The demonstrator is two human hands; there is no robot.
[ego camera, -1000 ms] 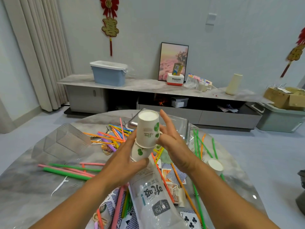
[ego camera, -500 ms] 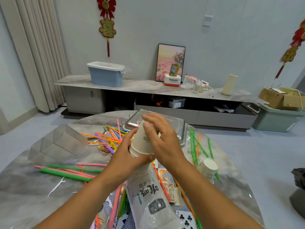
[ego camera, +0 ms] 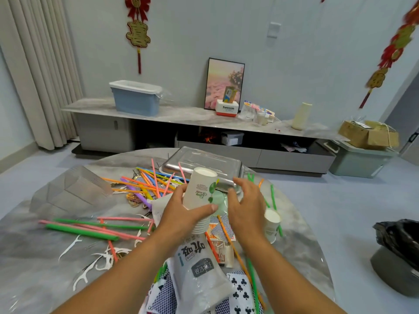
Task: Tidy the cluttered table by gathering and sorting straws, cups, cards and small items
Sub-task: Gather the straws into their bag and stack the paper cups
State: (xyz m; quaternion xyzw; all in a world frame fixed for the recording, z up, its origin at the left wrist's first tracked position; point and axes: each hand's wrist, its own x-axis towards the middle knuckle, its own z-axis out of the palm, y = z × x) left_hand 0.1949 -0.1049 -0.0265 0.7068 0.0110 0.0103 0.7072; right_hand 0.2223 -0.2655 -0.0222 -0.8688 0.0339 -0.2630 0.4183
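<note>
The left hand grips the cup stack, its long axis tilted, bases pointing toward one o'clock; the right hand, fingers spread, hovers at three o'clock.

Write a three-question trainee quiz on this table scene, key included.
1. True or false: the right hand grips the cup stack.
2. Which hand holds the stack? A. left hand B. right C. both
3. Fill in: one lone paper cup stands on the table just to the ____ of the right hand.

Key: 1 false, it is open beside the stack; 2 A; 3 right.
</note>
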